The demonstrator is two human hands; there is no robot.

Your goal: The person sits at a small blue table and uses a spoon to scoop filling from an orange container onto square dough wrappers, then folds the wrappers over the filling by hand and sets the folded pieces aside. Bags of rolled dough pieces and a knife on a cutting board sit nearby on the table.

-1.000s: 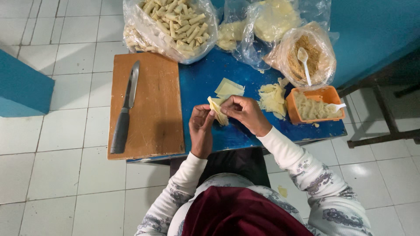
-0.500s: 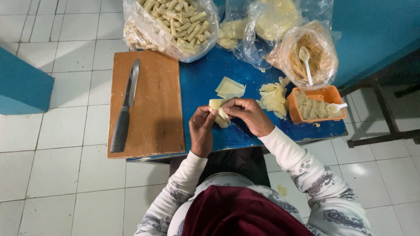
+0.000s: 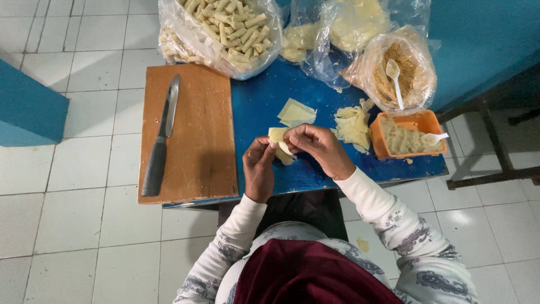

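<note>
On white floor tiles (image 3: 73, 219) (glossy), a blue table (image 3: 259, 107).

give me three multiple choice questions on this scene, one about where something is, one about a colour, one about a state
1. Where does the knife lie?
A. on the wooden cutting board
B. in the orange tub
C. on the floor

2. What colour is the table top?
A. white
B. blue
C. green

3. What is the state of the pale wrapper in front of the person?
A. lying untouched on the table
B. inside a plastic bag
C. held between the left hand and right hand

Answers: 1 A, the knife rests lengthwise on the board at the table's left end. 2 B, the bare surface around the loose wrappers is blue. 3 C, fingers of both hands pinch it above the table.
</note>
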